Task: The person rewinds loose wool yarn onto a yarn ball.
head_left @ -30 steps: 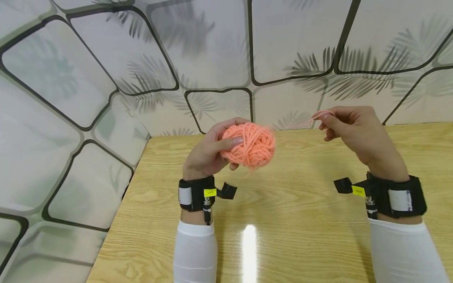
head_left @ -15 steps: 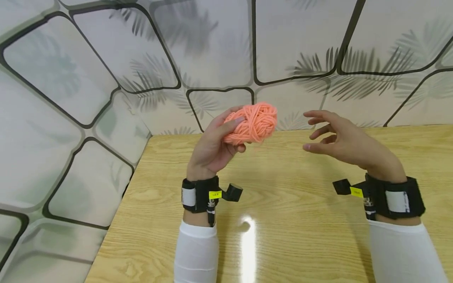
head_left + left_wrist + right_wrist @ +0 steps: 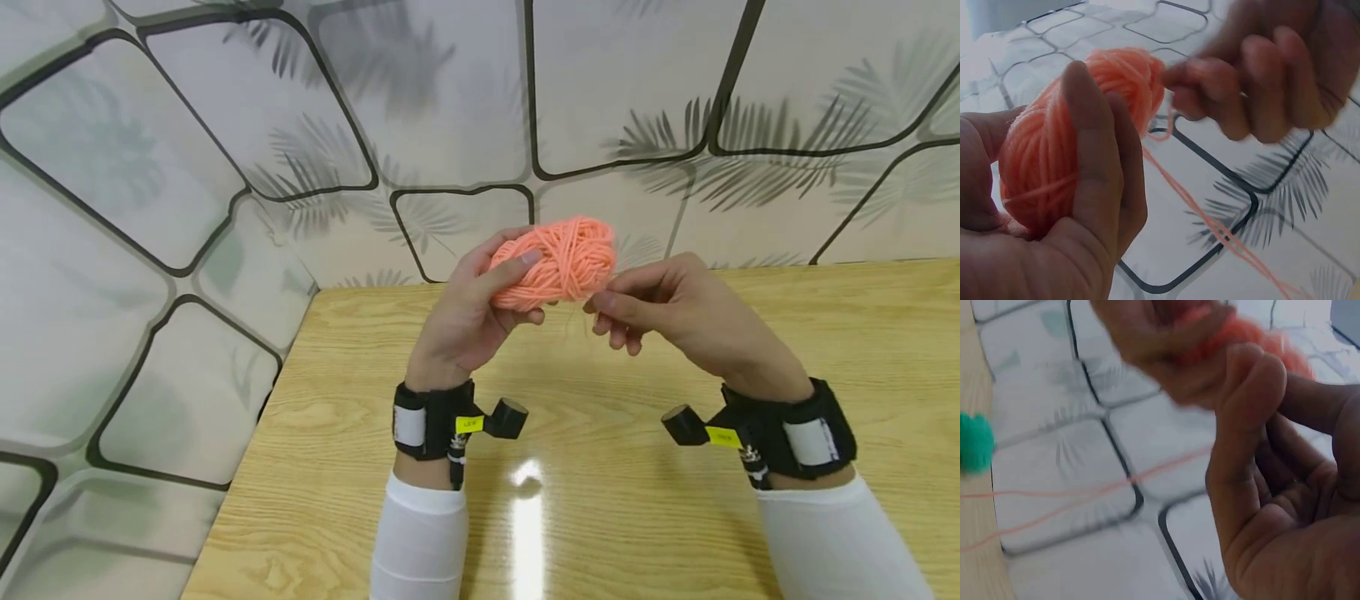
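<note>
My left hand grips a ball of coral-pink yarn above the table, the thumb across its near face and fingers wrapped behind. At the ball's right end is my right hand, its thumb and forefinger pinching yarn right at the windings. The left wrist view shows those fingertips against the tip of the ball, where a short loop of yarn hangs below them. Two loose strands of yarn trail down from the ball. In the right wrist view my left hand and the ball are blurred.
Beneath both hands lies a wood-grain table with a bright light reflection. Behind and to the left rises a wall covering with dark outlines and leaf prints. A rounded green thing shows at the left of the right wrist view.
My right hand drew a pink strand out to the right, let it go and opened, then came back left to pinch at the ball. The ball has risen and shifted right.
</note>
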`<state>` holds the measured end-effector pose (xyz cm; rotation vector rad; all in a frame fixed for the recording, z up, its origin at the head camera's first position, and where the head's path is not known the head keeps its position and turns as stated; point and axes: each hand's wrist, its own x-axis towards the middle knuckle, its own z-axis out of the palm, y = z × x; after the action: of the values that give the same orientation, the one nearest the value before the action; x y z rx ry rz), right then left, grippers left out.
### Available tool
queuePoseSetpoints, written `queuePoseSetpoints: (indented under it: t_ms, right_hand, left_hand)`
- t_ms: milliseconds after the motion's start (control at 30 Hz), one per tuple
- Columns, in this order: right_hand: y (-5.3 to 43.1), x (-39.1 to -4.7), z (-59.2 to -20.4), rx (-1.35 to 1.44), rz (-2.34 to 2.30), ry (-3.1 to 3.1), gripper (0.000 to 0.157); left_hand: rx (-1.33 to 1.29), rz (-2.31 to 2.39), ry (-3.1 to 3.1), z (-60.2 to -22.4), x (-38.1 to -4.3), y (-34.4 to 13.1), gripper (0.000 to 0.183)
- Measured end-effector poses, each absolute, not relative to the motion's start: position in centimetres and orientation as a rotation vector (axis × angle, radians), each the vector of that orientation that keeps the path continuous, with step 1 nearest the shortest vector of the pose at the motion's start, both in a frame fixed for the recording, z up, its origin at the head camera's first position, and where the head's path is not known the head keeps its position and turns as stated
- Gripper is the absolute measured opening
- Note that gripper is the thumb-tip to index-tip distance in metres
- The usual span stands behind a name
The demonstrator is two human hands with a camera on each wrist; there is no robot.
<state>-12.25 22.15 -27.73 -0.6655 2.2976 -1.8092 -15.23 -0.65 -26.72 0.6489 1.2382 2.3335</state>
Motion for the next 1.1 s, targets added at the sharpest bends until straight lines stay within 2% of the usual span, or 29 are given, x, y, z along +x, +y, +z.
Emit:
queuePoseSetpoints:
  t_ms: [167,300,567,900,1100]
  right_hand:
    - [23.4,-13.7,-29.2,-0.571,-1.47,2.715,0.028]
    - [23.9,-14.4,-29.9,-0.496,-1.38,2.785,0.03]
    - [25.2,-14.4,-29.9,-0.207,-1.498,3.028,0.034]
    - [29.5,-14.9,-30.1,0.204,-1.657,3.016,0.043]
    - [32.8,-15.1,-31.1,0.556,-1.8,2.952,0.033]
  left_hand:
    - [0.666,2.437,0.999,-26.6,-15.4,-1.4,0.043]
    - [0.673,2.461,0.912,-26.6,-15.5,-1.9,0.04]
    - [0.697,2.476,1.069,-26.6,-15.7,-3.0,0.043]
    - [0.714,2.635,1.066,-26.3,-15.9,-4.4,0.039]
    - [0.696,2.712,0.946,-26.3,-16.0,-5.4,0.036]
